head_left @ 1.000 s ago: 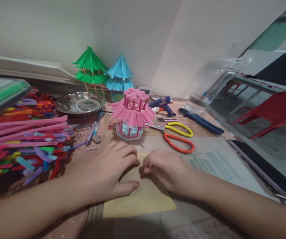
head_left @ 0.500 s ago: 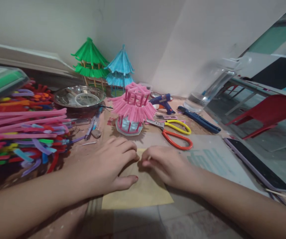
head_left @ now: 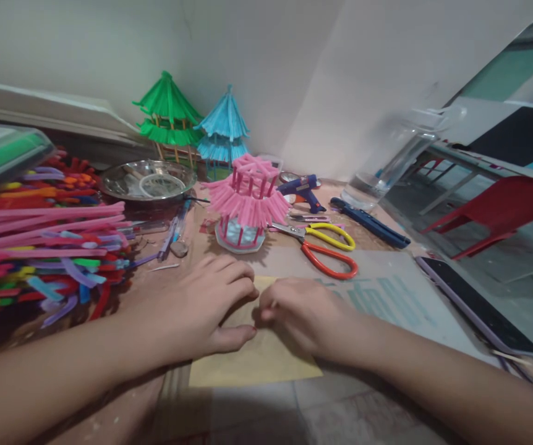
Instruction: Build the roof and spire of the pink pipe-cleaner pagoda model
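Observation:
My left hand lies palm down on a tan sheet of card on the table, fingers stretched and slightly curled, thumb pressed on the card. My right hand rests beside it with fingers curled inward, fingertips pinched against the card near my left fingertips. What they pinch, if anything, is hidden. Just beyond both hands stands a small pink straw pagoda on a pale base.
A heap of coloured straws fills the left. A metal bowl, green and blue pagodas stand at the back. Orange-and-yellow scissors, a blue glue gun, a blue cutter, a clear jug and a phone lie right.
The view dropped slightly. My right hand slid a little left, closing the gap to my left fingertips; my left hand stayed on the card.

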A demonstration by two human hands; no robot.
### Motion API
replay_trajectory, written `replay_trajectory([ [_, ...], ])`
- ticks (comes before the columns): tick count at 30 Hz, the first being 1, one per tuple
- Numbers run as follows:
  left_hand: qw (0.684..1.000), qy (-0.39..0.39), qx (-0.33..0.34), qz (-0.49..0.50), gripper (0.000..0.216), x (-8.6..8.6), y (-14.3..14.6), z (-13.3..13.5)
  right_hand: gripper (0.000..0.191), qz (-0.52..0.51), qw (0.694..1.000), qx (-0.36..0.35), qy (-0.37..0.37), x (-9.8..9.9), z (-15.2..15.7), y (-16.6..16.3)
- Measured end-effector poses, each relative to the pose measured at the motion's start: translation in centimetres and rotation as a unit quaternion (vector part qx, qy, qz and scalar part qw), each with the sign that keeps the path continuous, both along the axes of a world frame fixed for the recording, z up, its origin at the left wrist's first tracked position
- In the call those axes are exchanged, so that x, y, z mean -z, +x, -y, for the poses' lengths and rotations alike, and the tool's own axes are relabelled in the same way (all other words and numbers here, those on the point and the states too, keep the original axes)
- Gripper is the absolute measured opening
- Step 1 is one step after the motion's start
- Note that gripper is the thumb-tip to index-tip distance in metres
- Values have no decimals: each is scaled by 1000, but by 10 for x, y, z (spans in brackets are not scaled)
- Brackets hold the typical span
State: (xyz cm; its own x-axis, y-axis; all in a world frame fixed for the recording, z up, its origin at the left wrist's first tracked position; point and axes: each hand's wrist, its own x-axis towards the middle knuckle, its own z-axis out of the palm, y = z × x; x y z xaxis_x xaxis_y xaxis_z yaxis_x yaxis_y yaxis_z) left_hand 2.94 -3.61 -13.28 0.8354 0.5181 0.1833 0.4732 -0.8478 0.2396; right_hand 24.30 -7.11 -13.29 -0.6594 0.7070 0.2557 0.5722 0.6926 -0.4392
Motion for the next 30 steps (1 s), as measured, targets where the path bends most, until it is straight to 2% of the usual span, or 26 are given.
replay_trajectory([
  [2,1000,2,-4,1,28,0,0,0,10,20,999,44,11,0,0,0],
  [6,1000,-1,3,8,23,-1,0,1,10,0,1000,-18,19,1,0,-1],
  [10,1000,4,-2,-6,28,-1,1,1,10,6,998,31,56,4,-1,-1],
  [14,1000,3,6,-13,24,-2,0,0,11,-6,999,-33,29,4,-3,0],
  [17,1000,10,-1,-18,29,-2,1,0,11,27,997,42,67,4,-6,1],
  [18,1000,8,-2,-20,30,-2,1,0,11,33,995,56,80,4,-5,0],
  [19,1000,5,-1,-20,29,-3,1,0,11,26,995,40,83,4,-4,-1],
  [22,1000,-5,5,-15,24,-5,2,1,9,-13,998,-36,43,4,1,-3],
  [23,1000,-6,4,-14,24,-5,2,1,9,-15,999,-30,32,5,1,-4],
  [25,1000,-7,-3,-16,27,-5,2,1,8,-19,999,30,15,5,-3,-3],
  [27,1000,-12,-8,-17,30,-4,1,0,9,-86,992,91,-33,5,-9,-1],
  [29,1000,-18,-13,-8,33,-3,0,-1,12,-234,955,103,-150,5,-14,-1],
  [30,1000,-21,-15,1,34,-2,0,-1,15,-316,918,89,-224,5,-15,-1],
])
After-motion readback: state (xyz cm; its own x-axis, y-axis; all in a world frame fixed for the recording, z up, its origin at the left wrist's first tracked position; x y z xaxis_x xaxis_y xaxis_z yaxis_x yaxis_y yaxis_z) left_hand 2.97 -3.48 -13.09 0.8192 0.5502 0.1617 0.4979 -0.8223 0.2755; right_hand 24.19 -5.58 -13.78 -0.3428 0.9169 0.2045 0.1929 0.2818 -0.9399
